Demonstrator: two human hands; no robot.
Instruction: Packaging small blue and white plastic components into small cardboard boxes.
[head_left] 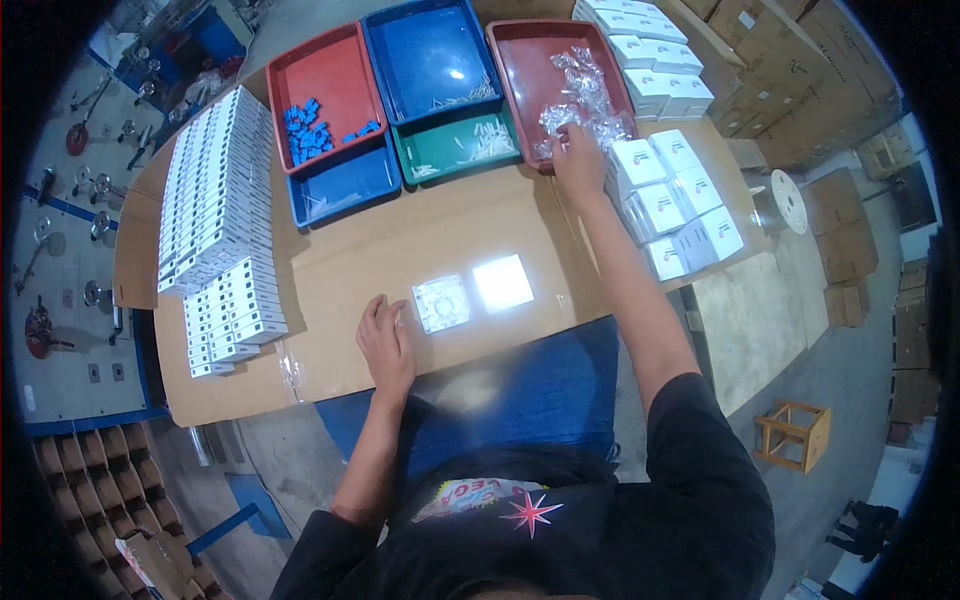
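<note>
My right hand (577,163) reaches over the near edge of a dark red tray (515,60) at the back. Its fingers are bent and pinched at a small clear plastic packet (552,122); several more lie heaped beside it. My left hand (385,345) rests on the cardboard-covered table with loosely bent fingers apart, holding nothing. Just right of it lies an open white square box part (441,303) with moulded detail inside. A plain, shiny white square piece (503,284) lies beside that part, apart from both hands.
Stacked white boxes stand at left (215,190) and right (670,205). Further trays hold blue pieces (308,130), screws (465,95) and white plugs (490,142); a small blue tray (345,190) stands in front. A wooden stool (793,436) is on the floor at right.
</note>
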